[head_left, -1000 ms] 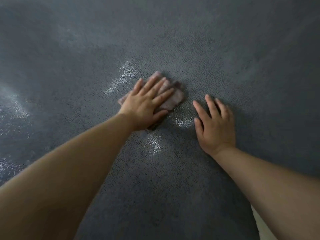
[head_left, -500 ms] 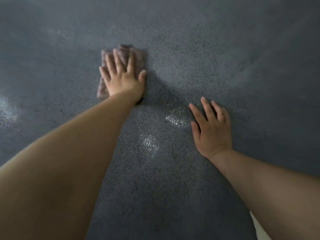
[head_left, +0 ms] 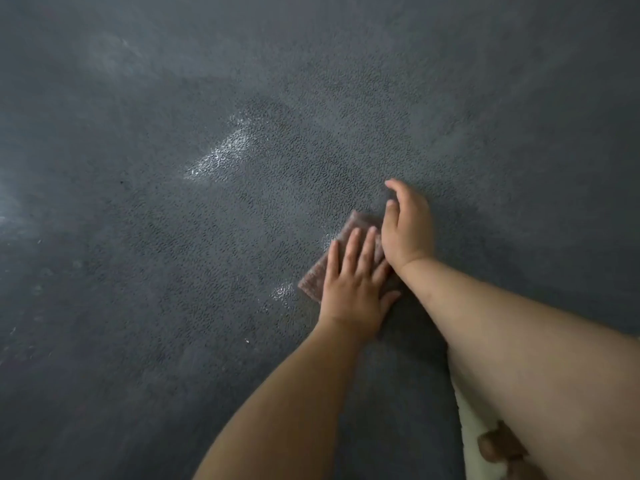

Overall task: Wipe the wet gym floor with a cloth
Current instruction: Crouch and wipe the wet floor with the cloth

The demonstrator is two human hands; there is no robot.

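Far left, faint sheen is seen on the dark speckled floor [head_left: 138, 306]; it is too blurred to tell how wet. Left of centre and further off, one bright wet streak [head_left: 221, 155] is left unwiped, well apart from the cloth. Near centre, a small wet glint [head_left: 282, 292] sits just beside the cloth's left edge, and another glint [head_left: 327, 239] touches its far-left side. The cloth [head_left: 320, 273], reddish and folded flat, is pressed to the floor under the left hand [head_left: 353, 285], fingers straight and spread, nothing gripped. The right hand [head_left: 408, 230] is placed just right of it, over the cloth's far right corner, fingers loosely curved; whether the cloth is touched by it can't be told, nothing is seen pinched. Hands are close together, wrists nearly touching. Step judged: mid-wipe. To do it well: palm pressure kept flat and even, cloth kept folded so it isn't bunched, strokes overlapped leftward through the near glints, then out to the far streak; weight is best carried by the right hand on dry floor. At bottom right, pale fabric with a brown patch [head_left: 498, 448] is partly seen, unidentifiable. Count: one cloth, two hands, three clear wet patches.
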